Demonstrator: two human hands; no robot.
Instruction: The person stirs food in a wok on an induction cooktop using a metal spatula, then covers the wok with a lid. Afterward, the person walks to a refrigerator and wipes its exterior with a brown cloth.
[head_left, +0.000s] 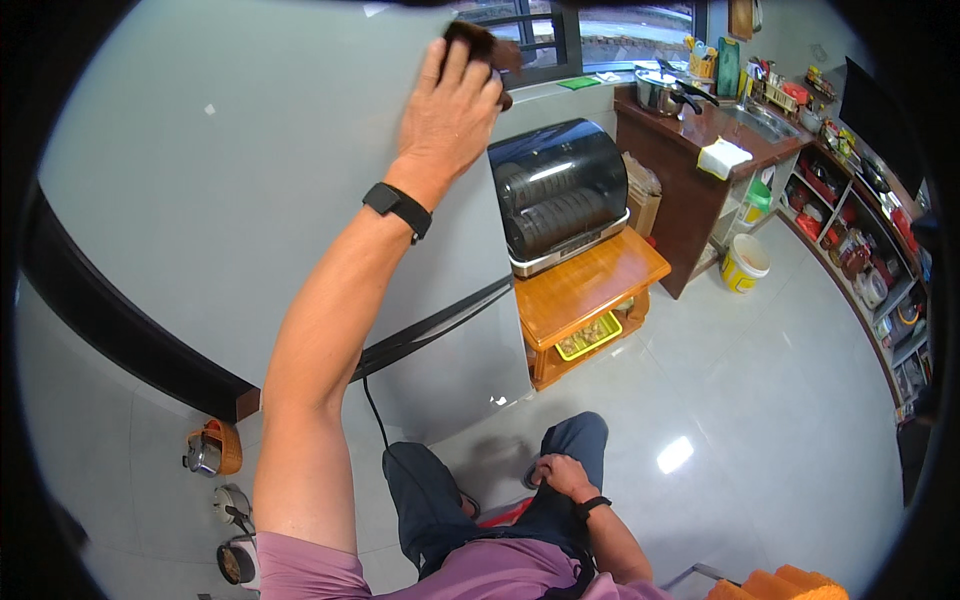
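Note:
My left hand (452, 118) is raised high against a large pale grey wall surface (250, 190). Its fingers are bent over a dark brown thing (470, 40) near the window's edge. This thing looks soft and blocky, but its exact kind cannot be made out, and the fingers partly cover it. A dark band circles my left wrist. Low in front of me, my right hand (566, 474) rests on my trousered thigh (575, 445) with the fingers curled in, and I see nothing in it.
A dark-domed dish cabinet (560, 185) stands on a wooden stand (590, 290) beside the wall. Farther right are a counter with a pressure cooker (660, 92), a sink (760, 122), a bucket (745, 264) and curved shelves (850, 230). Pots (232, 505) sit at lower left; a black cable (374, 410) hangs.

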